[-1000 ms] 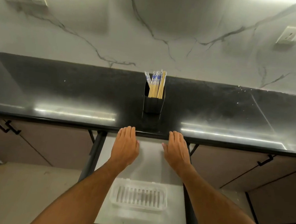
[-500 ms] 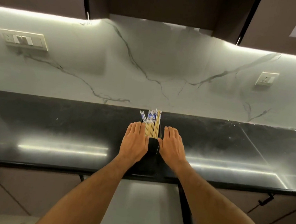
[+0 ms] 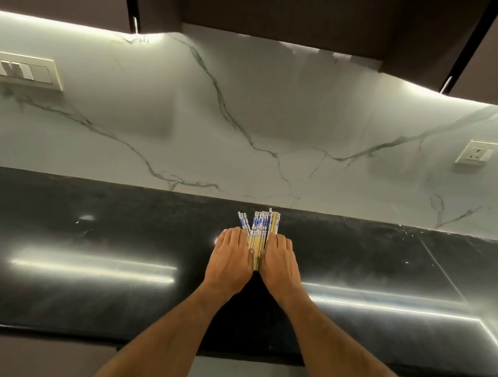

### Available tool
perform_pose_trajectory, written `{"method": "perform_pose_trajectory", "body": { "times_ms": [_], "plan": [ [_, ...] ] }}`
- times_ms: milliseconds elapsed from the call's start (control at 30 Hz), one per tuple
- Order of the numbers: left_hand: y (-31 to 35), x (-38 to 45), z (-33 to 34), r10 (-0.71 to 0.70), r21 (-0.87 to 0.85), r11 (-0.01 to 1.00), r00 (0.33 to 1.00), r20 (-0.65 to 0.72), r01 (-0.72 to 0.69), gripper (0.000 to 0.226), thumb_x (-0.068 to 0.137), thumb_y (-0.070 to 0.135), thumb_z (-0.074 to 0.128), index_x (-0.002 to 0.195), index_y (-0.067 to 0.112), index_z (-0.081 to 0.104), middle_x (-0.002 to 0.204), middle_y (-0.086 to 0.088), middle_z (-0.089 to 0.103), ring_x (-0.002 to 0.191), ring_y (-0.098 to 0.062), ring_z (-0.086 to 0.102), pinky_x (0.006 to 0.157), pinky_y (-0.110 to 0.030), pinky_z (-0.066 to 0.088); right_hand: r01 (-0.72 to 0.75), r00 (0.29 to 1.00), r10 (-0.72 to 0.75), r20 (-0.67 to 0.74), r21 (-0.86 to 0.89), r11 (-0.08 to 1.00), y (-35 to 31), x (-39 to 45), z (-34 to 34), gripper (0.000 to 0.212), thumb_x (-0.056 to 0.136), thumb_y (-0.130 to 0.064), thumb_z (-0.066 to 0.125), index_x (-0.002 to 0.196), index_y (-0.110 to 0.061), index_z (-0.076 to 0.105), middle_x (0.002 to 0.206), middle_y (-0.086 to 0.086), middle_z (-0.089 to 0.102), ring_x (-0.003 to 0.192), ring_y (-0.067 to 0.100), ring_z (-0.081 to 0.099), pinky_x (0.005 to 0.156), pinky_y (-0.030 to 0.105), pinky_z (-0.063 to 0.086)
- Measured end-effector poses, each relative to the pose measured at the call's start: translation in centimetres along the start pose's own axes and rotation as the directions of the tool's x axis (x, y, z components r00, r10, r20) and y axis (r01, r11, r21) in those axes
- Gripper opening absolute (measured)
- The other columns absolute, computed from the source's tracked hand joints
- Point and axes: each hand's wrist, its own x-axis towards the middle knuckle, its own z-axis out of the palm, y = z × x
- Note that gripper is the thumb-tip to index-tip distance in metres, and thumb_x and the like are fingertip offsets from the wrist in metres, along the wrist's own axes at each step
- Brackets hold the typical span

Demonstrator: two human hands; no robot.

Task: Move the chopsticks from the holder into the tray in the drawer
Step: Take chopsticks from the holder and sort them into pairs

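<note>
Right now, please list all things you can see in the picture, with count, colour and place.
bundle of bamboo chopsticks with blue-and-white tops: one bundle, tan, between both hands
black stone countertop: one, across the middle
white marble backsplash: one, behind the countertop
white switch panel: one, far left on the wall
white wall socket: one, right on the wall
dark upper cabinets: brown, along the top
left hand: pressed against the bundle
right hand: pressed against the bundle

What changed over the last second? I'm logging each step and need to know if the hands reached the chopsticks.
Both hands went from the drawer edge up to the counter. The left hand and right hand now press in on either side of the chopsticks. The chopsticks stand in the same spot on the black countertop, not yet lifted.
</note>
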Motion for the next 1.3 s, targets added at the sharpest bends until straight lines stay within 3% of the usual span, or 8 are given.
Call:
{"method": "perform_pose_trajectory", "body": {
  "times_ms": [167,367,567,767,933,1033,1233,1300],
  "plan": [
    [0.4,2.5,2.8,-0.002,-0.072,0.997,0.999,-0.035,-0.001,0.05,0.1,0.047,0.021,0.119,0.016,0.055,0.114,-0.003,0.063,0.102,-0.016,0.058,0.102,-0.034,0.048,-0.08,0.996,0.082,-0.019,0.084,0.993,2.5,3.0,2.0,0.047,0.099,-0.052,0.056,0.126,-0.013,0.055,0.12,0.007,0.06,0.102,0.015,0.054,0.09,0.027,0.054],
    [0.9,5.1,7.3,0.049,-0.004,0.999,0.997,0.062,-0.049,0.042,0.104,0.041,0.045,0.135,0.013,0.052,0.13,-0.007,0.061,0.12,-0.021,0.058,0.116,-0.039,0.041,-0.163,0.985,0.173,-0.028,0.212,0.964,4.5,6.4,4.1,0.035,0.102,-0.037,0.057,0.125,-0.011,0.054,0.118,0.008,0.06,0.098,0.014,0.051,0.086,0.027,0.053],
    [0.5,6.5,8.6,0.036,0.008,0.999,0.995,0.09,-0.036,0.041,0.105,0.035,0.038,0.137,0.012,0.05,0.136,-0.007,0.057,0.127,-0.021,0.053,0.117,-0.04,0.039,-0.236,0.97,0.242,0.028,0.349,0.907,5.5,8.3,5.4,0.033,0.1,-0.029,0.062,0.127,-0.011,0.056,0.116,0.005,0.06,0.1,0.012,0.049,0.086,0.021,0.043],
    [0.6,6.6,8.5,0.038,0.015,0.999,0.998,0.048,-0.038,0.044,0.104,0.035,0.035,0.132,0.008,0.056,0.132,-0.012,0.062,0.124,-0.026,0.058,0.114,-0.042,0.041,-0.33,0.932,0.362,0.025,0.474,0.816,5.5,9.1,6.5,0.023,0.092,-0.023,0.075,0.108,-0.01,0.064,0.104,0.005,0.065,0.095,0.017,0.063,0.084,0.029,0.056],
    [0.6,6.5,8.4,0.047,-0.01,0.999,0.998,0.038,-0.047,0.046,0.104,0.037,0.029,0.13,0.011,0.056,0.13,-0.008,0.062,0.123,-0.022,0.057,0.115,-0.039,0.04,-0.353,0.914,0.406,-0.004,0.486,0.8,4.9,8.8,6.1,0.022,0.094,-0.024,0.072,0.108,-0.008,0.067,0.101,0.002,0.058,0.086,0.009,0.058,0.068,0.008,0.04],
    [0.4,6.5,8.8,0.058,0.016,0.998,0.997,0.047,-0.059,0.04,0.105,0.037,0.041,0.132,0.012,0.054,0.131,-0.007,0.061,0.124,-0.021,0.056,0.116,-0.039,0.039,-0.358,0.912,0.411,-0.005,0.48,0.801,4.6,8.7,6.1,0.021,0.096,-0.024,0.069,0.11,-0.008,0.067,0.104,0.004,0.059,0.084,0.007,0.054,0.066,0.006,0.036],
    [0.4,6.4,9.0,0.057,0.053,0.997,0.997,0.047,-0.06,0.04,0.102,0.038,0.052,0.132,0.011,0.055,0.129,-0.008,0.061,0.122,-0.022,0.057,0.114,-0.039,0.042,-0.327,0.913,0.407,-0.039,0.527,0.784,3.7,8.0,5.5,0.024,0.097,-0.025,0.067,0.113,-0.007,0.069,0.103,0.006,0.074,0.087,0.012,0.068,0.078,0.023,0.057],
    [0.4,6.3,8.9,0.06,0.065,0.996,0.997,0.05,-0.063,0.041,0.102,0.039,0.054,0.133,0.011,0.054,0.13,-0.008,0.061,0.122,-0.022,0.056,0.114,-0.04,0.042,-0.347,0.908,0.418,-0.028,0.509,0.788,3.3,7.8,5.2,0.024,0.098,-0.025,0.065,0.114,-0.007,0.069,0.104,0.006,0.075,0.084,0.01,0.068,0.074,0.018,0.055]
  ]
}}
